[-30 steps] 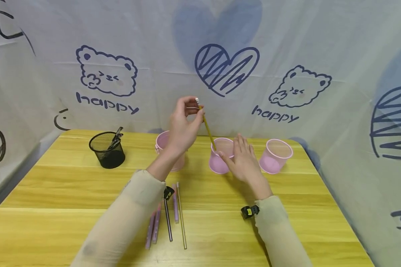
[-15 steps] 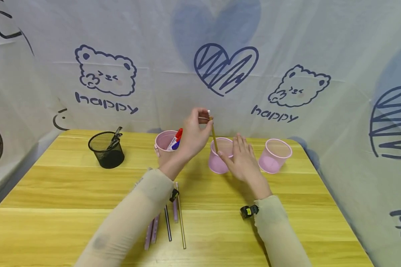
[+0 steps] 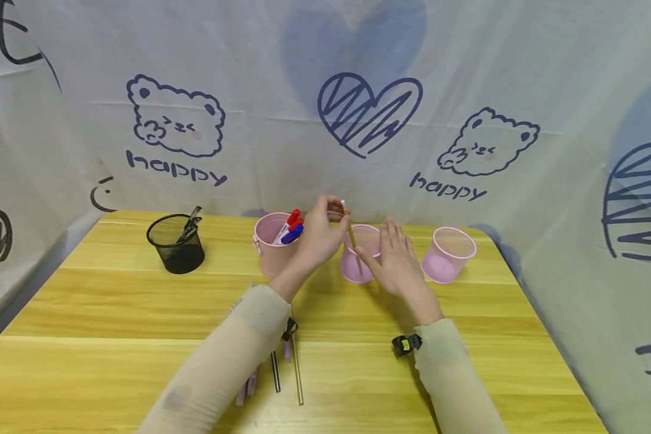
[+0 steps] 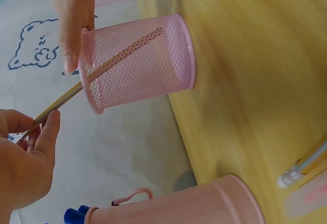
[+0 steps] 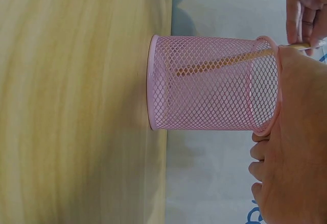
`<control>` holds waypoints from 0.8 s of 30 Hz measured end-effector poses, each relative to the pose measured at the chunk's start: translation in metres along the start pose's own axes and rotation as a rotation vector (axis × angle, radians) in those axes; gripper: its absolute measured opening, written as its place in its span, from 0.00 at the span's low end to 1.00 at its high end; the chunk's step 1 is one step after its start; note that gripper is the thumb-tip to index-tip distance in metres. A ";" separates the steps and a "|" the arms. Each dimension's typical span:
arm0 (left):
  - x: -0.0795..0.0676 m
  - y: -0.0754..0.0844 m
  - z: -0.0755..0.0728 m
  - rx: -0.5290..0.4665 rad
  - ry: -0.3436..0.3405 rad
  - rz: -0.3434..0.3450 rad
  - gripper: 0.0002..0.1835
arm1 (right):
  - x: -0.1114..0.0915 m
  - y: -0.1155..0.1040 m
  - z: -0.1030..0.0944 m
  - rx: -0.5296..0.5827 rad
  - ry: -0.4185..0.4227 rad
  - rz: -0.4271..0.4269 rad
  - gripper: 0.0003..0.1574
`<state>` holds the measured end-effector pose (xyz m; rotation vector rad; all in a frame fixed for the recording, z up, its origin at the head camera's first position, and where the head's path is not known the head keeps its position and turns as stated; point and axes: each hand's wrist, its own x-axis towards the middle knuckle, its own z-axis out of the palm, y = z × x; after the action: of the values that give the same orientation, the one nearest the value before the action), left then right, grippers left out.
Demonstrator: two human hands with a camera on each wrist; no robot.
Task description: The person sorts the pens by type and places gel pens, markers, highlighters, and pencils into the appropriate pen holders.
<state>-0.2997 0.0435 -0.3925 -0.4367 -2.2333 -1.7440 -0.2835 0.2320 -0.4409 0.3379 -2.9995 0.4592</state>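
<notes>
My left hand [image 3: 321, 236] pinches a yellow pencil [image 3: 351, 234] near its white eraser end, between thumb and fingers. The pencil slants down into the middle pink mesh pen holder [image 3: 348, 269]. Through the mesh in the right wrist view, the pencil's [image 5: 225, 62] lower end shows a little above the holder's base. My right hand [image 3: 398, 268] rests at that holder's rim, its thumb at the near edge and its fingers stretched straight along the right side. In the left wrist view the left hand [image 4: 30, 170] stays outside the rim.
Left of the hands stands a pink pail [image 3: 273, 262] with red and blue markers [image 3: 292, 232]. Another pink mesh holder [image 3: 446, 265] is at the right, a black mesh holder [image 3: 180, 256] with black pens at the left. Several pencils and lilac sticks lie near the left forearm, including a gold pencil [image 3: 297, 374].
My left hand has moved right and down, lowering the pencil deeper into the middle pink holder. The markers in the pail have come into view. My right hand has stayed in place.
</notes>
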 end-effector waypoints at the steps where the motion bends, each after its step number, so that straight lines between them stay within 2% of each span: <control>1: -0.001 -0.001 0.000 0.011 -0.004 -0.009 0.17 | 0.000 0.000 0.000 0.001 0.001 0.000 0.64; 5: -0.004 -0.005 0.001 0.046 -0.011 -0.030 0.16 | 0.000 0.000 0.000 -0.001 0.003 0.000 0.64; 12: -0.007 -0.009 0.001 0.030 -0.018 -0.041 0.16 | -0.001 0.000 0.000 -0.002 0.013 -0.003 0.64; 16: -0.007 -0.009 0.001 0.033 0.001 -0.046 0.17 | -0.001 0.000 0.001 0.005 0.018 -0.010 0.64; 21: -0.006 -0.006 -0.001 -0.008 0.030 0.012 0.20 | -0.001 0.001 0.001 0.006 0.012 -0.011 0.64; 24: -0.005 -0.003 -0.004 0.002 0.048 0.057 0.22 | 0.000 0.001 0.000 0.008 0.003 -0.009 0.64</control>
<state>-0.2957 0.0381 -0.3962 -0.4494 -2.1677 -1.7053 -0.2832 0.2327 -0.4411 0.3509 -2.9922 0.4712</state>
